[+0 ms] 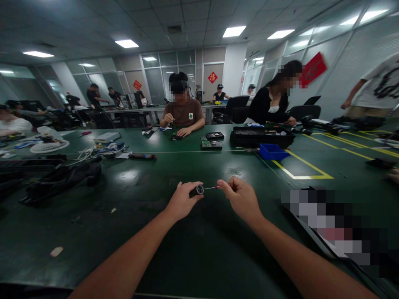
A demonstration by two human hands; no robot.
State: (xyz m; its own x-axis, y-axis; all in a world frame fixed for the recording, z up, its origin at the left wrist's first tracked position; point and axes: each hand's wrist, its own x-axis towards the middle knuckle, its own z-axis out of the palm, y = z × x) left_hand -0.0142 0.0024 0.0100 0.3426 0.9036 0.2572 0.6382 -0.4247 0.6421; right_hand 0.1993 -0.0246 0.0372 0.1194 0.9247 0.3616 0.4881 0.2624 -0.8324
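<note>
Over the middle of the green table, my left hand [183, 200] is closed around a small black cylindrical part [200, 190], whose round, light-rimmed end faces right. My right hand [242, 195] pinches a thin screwdriver [210, 188] with a red section by the fingertips. Its metal shaft points left, and the tip reaches the round end of the part; whether it touches or sits inside I cannot tell. Most of the screwdriver's handle is hidden by my right fingers.
A blue bin [273, 152] and a long black tray [262, 136] stand ahead to the right. Circuit boards [211, 144] lie farther ahead. Black plastic housings [62, 178] are on the left, near a dark cylindrical tool [141, 156]. A co-worker [182, 112] sits opposite.
</note>
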